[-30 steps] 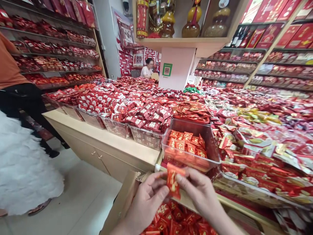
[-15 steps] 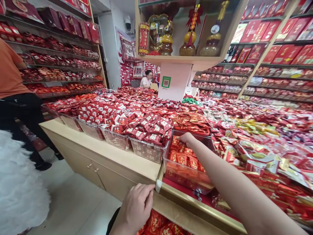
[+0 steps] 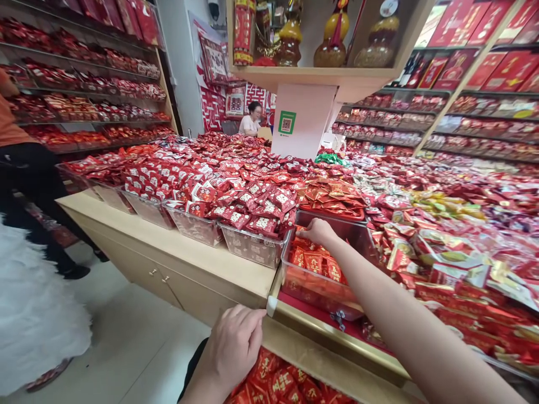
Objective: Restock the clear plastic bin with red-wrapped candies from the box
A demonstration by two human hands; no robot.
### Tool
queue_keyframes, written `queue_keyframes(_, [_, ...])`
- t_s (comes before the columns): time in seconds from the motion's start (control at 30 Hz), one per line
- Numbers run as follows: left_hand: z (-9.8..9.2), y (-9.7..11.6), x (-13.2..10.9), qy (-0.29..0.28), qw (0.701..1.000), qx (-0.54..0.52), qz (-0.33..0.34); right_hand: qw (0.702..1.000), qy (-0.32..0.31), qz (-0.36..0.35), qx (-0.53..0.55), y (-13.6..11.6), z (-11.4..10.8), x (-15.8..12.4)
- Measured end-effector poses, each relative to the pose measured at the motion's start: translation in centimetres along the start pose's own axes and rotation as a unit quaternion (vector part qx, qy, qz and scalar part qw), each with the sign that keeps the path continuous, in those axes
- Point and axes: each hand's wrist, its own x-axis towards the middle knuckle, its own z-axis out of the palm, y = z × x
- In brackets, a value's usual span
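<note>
My right hand reaches into a clear plastic bin, its fingers closed at a small red packet near the back left corner. More red packets with gold lettering lie in rows in that bin. The fingertips are partly hidden. My left hand is curled over the rim of an open cardboard box at the bottom of the view. Inside the box are many red packets with gold print, partly covered by my left wrist.
Bins of dark red packets line the beige counter to the left. Heaped packets cover the display on the right. A cabinet overhangs the middle. A person in orange and a white fluffy skirt are at left.
My right hand has shifted slightly left and up within the clear bin, still at the packets. My left hand stays on the box rim. The view has tilted down a little.
</note>
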Motion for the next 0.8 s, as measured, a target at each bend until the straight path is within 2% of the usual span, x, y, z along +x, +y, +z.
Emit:
queue_keyframes(0.27, [0.2,-0.2,-0.2,0.004,1.000,0.005,0.005,0.997,0.067,-0.029,-0.021,-0.5,1.1,0.0])
queue_keyframes(0.43, [0.2,-0.2,-0.3,0.005,1.000,0.015,0.008,0.998,0.047,-0.039,-0.023,0.0,2.0,0.2])
queue_keyframes(0.53, [0.1,-0.1,-0.4,0.001,1.000,0.021,0.004,0.998,0.051,-0.030,-0.005,-0.3,1.3,0.2])
queue_keyframes(0.6, [0.0,-0.1,-0.4,0.002,1.000,0.020,0.002,0.997,0.078,-0.027,0.007,-1.0,-0.3,-0.5])
queue_keyframes(0.67, [0.0,-0.1,-0.5,0.010,1.000,0.015,0.001,0.990,0.129,-0.060,0.024,-1.9,-2.2,-2.6])
queue_keyframes(0.73, [0.1,-0.2,-0.5,0.015,1.000,0.012,0.001,0.972,0.177,-0.144,0.059,-2.5,-3.6,-6.4])
queue_keyframes(0.77, [0.1,-0.2,-0.5,0.015,1.000,0.012,0.001,0.958,0.183,-0.202,0.085,-2.6,-3.8,-8.8])
queue_keyframes(0.8, [0.2,-0.2,-0.5,0.012,1.000,0.013,0.002,0.947,0.160,-0.255,0.115,-2.5,-3.5,-11.6])
